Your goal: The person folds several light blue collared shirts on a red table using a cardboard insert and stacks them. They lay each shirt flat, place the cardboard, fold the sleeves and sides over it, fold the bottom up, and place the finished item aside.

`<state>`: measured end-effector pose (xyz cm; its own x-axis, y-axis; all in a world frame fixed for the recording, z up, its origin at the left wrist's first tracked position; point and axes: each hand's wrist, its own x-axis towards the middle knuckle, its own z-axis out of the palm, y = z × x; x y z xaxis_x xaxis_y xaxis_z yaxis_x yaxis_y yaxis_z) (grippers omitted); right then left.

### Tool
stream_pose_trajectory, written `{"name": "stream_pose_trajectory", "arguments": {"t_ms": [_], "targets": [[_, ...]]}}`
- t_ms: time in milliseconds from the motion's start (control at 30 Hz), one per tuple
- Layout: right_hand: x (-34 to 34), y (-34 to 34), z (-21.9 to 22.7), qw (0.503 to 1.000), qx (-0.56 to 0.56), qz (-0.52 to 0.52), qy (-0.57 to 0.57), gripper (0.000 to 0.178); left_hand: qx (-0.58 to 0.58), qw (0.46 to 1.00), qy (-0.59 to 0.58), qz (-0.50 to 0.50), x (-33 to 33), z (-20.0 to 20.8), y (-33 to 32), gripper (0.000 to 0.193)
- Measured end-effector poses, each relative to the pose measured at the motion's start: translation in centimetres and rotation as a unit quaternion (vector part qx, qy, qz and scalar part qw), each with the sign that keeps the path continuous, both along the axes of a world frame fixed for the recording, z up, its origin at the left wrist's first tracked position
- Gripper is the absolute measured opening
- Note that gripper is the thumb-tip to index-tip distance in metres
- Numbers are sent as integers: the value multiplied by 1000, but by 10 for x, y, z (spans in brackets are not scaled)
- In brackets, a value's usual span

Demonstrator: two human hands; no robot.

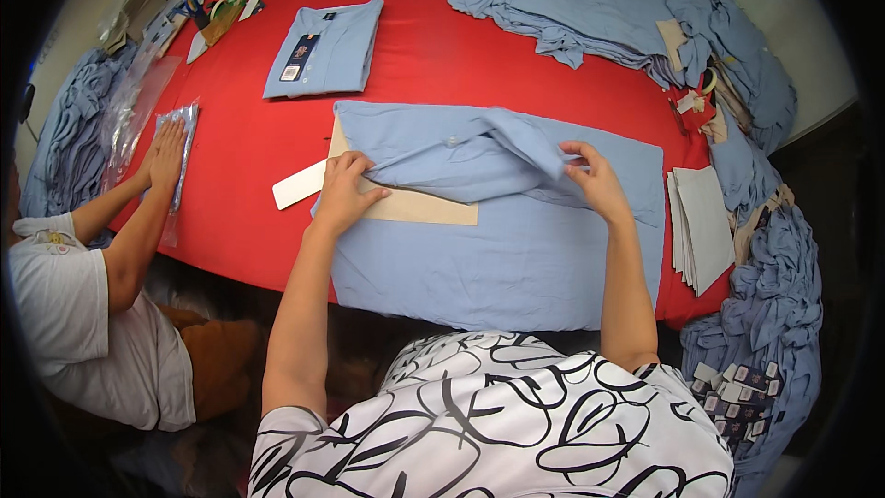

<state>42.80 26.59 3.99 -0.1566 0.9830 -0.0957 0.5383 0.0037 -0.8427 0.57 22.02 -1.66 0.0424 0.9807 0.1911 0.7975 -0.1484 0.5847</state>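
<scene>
A light blue shirt lies spread before me, its upper part folded over in a loose, raised layer. Under that fold shows a beige cardboard sheet. My left hand presses on the cardboard and the shirt's left edge, thumb and fingers apart. Closed on the fold's right end, my right hand pinches the cloth between thumb and fingers and lifts it slightly. A white card sticks out just left of my left hand.
A folded blue shirt with a dark tag lies on the red tablecloth. Piles of blue shirts line the far and right sides. White sheets lie at right. At left, a co-worker's hands press a plastic-wrapped packet.
</scene>
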Motion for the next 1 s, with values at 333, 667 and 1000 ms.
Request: {"name": "stream_pose_trajectory", "arguments": {"t_ms": [333,667,1000], "targets": [[-51,38,-54,913,300,-93,-260,31,-24,997,70,2,-1,7,9,51],[-42,27,-2,982,81,-95,-140,20,-51,998,37,16,-1,5,9,52],[-71,10,95,987,135,-61,68,21,-52,998,36,23,-3,2,6,55]]}}
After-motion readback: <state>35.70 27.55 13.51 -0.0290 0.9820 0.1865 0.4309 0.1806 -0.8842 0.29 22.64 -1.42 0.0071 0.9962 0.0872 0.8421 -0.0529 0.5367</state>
